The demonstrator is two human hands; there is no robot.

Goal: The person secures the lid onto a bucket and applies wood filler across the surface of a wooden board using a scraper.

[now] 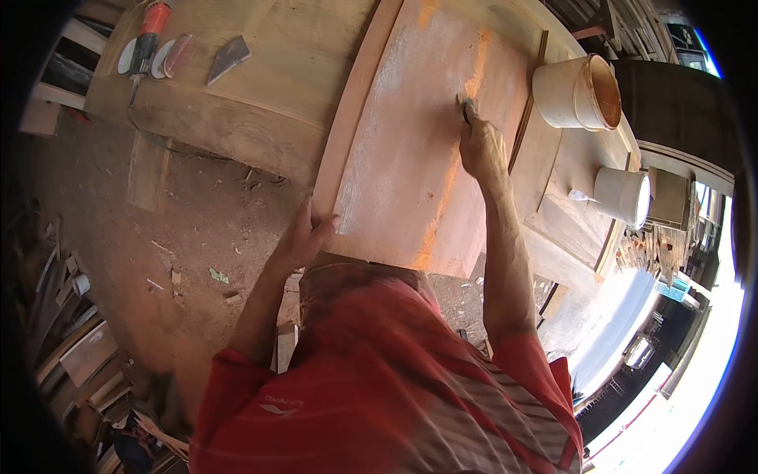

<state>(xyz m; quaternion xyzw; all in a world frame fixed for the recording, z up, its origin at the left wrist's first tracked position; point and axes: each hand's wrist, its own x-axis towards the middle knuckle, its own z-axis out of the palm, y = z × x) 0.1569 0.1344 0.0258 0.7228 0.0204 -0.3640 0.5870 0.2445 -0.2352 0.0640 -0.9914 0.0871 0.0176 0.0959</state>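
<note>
A flat wooden panel [395, 150] with a raised strip along its left side lies in front of me. A streak of orange filler [442, 209] runs along it from top to bottom. My right hand [483, 150] is closed round a putty knife [466, 109], its dark blade beside the streak in the upper part of the panel. Most of the knife's handle is hidden in the fist. At the panel's lower left corner, my left hand [302, 237] grips the edge, thumb on top and the other fingers mostly out of sight.
Right of the panel stand a large white bucket [564, 93] stained orange inside and a smaller white bucket [620, 196]. On the worktable [292, 63] lie a red and black power tool [150, 35], sanding discs [175, 57] and a dark angular piece [229, 61]. Wood scraps [91, 351] fill the lower left floor.
</note>
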